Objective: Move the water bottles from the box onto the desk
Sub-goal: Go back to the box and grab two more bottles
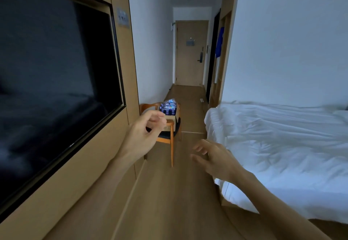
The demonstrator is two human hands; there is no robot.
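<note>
A cardboard box sits on a wooden chair some way down the aisle, against the left wall. Several water bottles in shiny plastic wrap fill it and stick up above its rim. My left hand is raised in front of the chair, fingers loosely curled, holding nothing. My right hand floats lower and to the right, fingers spread and relaxed, also with nothing in it. Both hands are well short of the box. No desk is in view.
A large dark TV is set into the wood-panelled wall on the left. A bed with rumpled white sheets fills the right. Wood floor runs between them to a closed door at the far end.
</note>
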